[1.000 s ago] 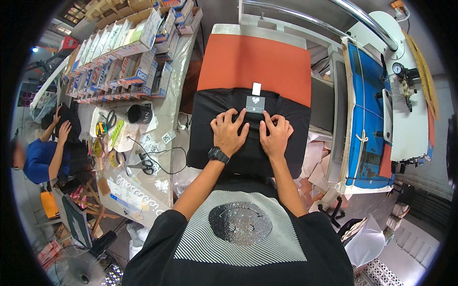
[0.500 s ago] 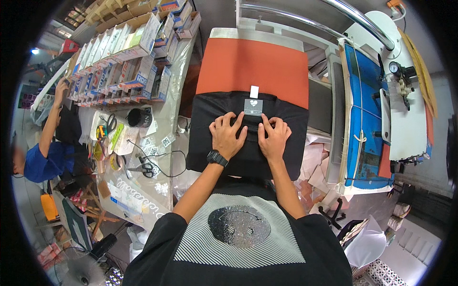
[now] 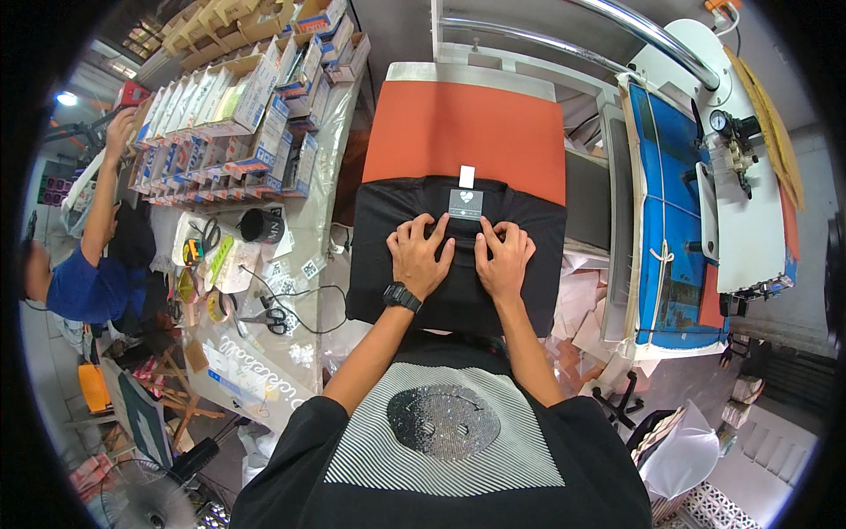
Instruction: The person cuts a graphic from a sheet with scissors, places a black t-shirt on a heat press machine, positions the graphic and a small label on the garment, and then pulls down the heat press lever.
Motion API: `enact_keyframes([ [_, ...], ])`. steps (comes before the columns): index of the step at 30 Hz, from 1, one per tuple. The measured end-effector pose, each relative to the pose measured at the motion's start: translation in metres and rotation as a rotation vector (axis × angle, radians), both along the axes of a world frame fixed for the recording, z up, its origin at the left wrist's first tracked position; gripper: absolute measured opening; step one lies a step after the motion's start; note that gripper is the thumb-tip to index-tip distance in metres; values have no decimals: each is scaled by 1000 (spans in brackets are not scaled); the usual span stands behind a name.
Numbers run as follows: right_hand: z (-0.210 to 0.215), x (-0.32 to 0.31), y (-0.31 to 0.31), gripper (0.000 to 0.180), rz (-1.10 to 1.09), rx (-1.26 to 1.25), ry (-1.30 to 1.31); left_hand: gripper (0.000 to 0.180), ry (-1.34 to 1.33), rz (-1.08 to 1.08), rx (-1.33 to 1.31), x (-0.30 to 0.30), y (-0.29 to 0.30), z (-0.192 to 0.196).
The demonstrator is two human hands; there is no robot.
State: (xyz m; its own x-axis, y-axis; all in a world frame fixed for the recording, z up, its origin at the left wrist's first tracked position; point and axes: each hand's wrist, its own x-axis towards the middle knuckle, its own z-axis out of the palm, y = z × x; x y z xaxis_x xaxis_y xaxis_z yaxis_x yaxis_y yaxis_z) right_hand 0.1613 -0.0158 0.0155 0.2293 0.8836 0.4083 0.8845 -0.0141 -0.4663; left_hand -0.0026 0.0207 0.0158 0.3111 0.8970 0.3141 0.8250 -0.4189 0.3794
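A black T-shirt lies spread over the near part of an orange-red press pad. Near its neckline sits a small square film with a pale heart print, just below a white neck tag. My left hand rests on the shirt with fingers spread, its index fingertip close to the film's lower left corner. On the other side, my right hand also lies open on the fabric, index fingertip at the lower right corner. Neither hand grips anything.
To the left, a plastic-covered table bears cardboard bins, a black mug, scissors and a cable. A blue-covered machine part and pressure gauge stand right. A metal bar crosses behind. Far left, a co-worker reaches toward the bins.
The view has shifted slightly. My hands keep nearly the same place beside the film. The co-worker's raised arm has moved a little.
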Motion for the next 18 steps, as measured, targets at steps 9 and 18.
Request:
enact_keyframes([
  [9,-1,-10,2,28,-1,1,32,43,0,13,1,-9,1,2],
  [18,115,66,-43,14,-30,219,315,54,-281,-104,-61,3,7,32],
])
